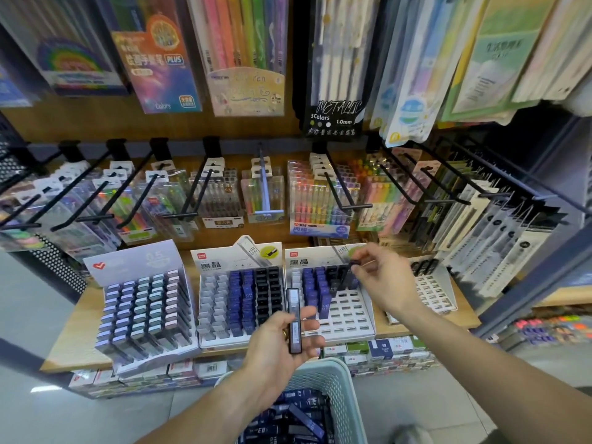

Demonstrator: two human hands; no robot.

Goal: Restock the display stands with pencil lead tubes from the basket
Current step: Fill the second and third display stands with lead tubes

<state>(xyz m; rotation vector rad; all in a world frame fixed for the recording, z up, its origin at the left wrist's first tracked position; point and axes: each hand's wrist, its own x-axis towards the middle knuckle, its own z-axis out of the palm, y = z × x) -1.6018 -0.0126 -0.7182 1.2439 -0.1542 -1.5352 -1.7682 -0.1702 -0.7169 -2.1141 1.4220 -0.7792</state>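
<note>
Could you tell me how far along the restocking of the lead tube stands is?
The middle white stand looks full. The right white stand has only its back rows filled, front slots empty. The right hand is placing a dark tube there; the left hand holds another grey-capped tube. The pale green basket still holds many tubes.

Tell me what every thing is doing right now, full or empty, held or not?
left hand: holds one grey lead tube.
right hand: pinches a dark tube over the right stand.
right stand: partly filled, many slots empty.
middle stand: full.
left stand: full.
basket: holds many tubes.
</note>
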